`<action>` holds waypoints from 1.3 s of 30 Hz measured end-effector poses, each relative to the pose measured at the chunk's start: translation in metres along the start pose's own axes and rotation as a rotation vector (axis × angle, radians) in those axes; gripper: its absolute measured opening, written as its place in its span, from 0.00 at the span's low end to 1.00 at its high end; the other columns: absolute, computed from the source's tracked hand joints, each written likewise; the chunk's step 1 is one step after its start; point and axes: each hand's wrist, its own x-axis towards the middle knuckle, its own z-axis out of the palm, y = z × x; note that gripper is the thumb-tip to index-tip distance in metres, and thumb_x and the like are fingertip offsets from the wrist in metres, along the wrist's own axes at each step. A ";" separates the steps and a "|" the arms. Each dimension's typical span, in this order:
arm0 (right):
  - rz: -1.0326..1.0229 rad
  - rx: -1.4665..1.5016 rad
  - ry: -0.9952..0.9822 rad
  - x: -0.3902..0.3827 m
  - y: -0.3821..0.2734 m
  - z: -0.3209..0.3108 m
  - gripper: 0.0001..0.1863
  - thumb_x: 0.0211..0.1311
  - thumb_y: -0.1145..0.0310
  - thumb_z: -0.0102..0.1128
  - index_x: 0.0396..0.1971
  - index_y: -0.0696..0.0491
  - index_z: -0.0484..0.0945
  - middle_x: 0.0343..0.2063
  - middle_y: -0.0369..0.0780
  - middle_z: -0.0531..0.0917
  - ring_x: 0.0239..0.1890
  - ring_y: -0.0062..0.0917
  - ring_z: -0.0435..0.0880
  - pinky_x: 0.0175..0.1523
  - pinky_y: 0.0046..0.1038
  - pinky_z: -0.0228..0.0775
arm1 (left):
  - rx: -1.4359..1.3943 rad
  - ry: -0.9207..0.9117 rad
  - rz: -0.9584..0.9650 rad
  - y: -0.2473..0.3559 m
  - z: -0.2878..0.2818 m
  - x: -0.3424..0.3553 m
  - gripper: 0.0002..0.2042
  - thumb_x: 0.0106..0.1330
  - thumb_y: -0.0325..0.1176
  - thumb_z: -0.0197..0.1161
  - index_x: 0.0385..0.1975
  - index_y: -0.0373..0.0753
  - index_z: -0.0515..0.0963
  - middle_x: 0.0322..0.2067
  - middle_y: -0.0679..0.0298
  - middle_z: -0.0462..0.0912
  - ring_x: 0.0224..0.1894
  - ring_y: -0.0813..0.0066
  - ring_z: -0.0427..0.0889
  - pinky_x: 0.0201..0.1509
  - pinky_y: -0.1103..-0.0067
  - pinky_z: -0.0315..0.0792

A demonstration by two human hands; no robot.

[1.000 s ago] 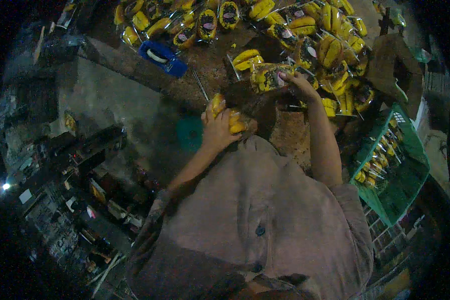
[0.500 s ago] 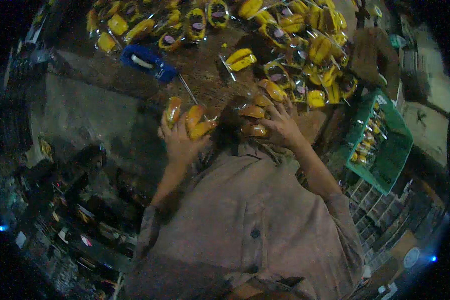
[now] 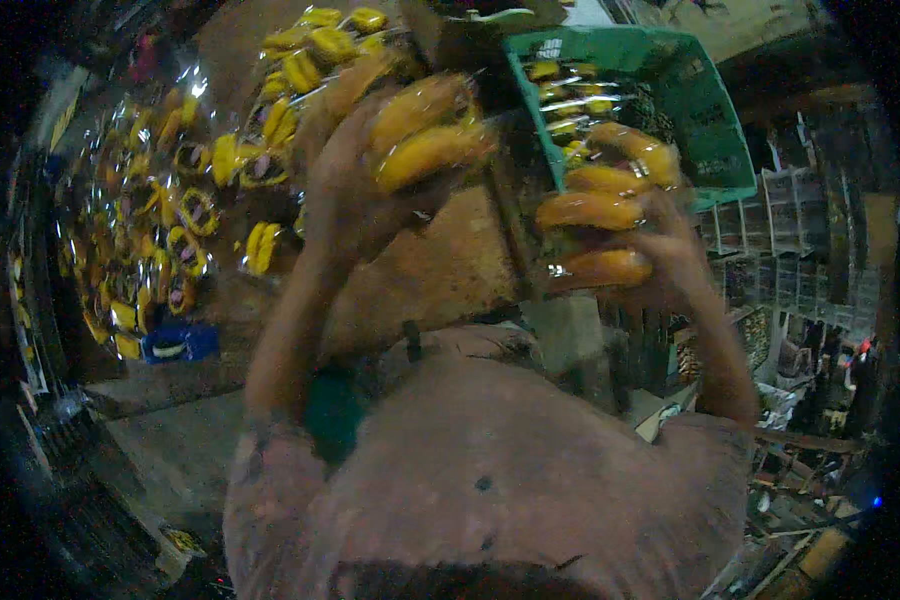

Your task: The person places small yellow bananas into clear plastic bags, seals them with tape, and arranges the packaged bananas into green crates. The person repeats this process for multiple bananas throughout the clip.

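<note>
My left hand (image 3: 345,190) is raised over the table, fingers closed around a few long orange-yellow bread rolls (image 3: 435,158) in clear, shiny wrap. Several more wrapped rolls (image 3: 590,211) are fanned between the fingers of my right hand (image 3: 675,255), one above the other. That right hand is at the near side of a green plastic crate (image 3: 715,125), its rolls overlapping the crate's near left corner in the picture. Inside the crate lie wrapped rolls (image 3: 570,105) along its left side. Motion smears both hands somewhat.
Many yellow wrapped rolls (image 3: 180,210) are spread over the left part of the brown table (image 3: 440,270). A blue object with a white strip (image 3: 180,342) lies near the table's left front edge. Racks with grid-like shelves (image 3: 785,230) stand at the right.
The view has swung right, bringing the green crate nearer the middle. Both hands have lifted off the table with rolls in their grip, the right one now beside the crate.
</note>
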 end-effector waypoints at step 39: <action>-1.005 -0.608 -0.281 0.121 0.397 0.009 0.16 0.62 0.56 0.55 0.48 0.39 0.81 0.63 0.39 0.74 0.69 0.38 0.69 0.81 0.57 0.31 | 0.257 -0.782 0.035 0.095 0.421 0.292 0.36 0.38 0.57 0.80 0.44 0.39 0.80 0.43 0.53 0.86 0.55 0.45 0.79 0.72 0.48 0.57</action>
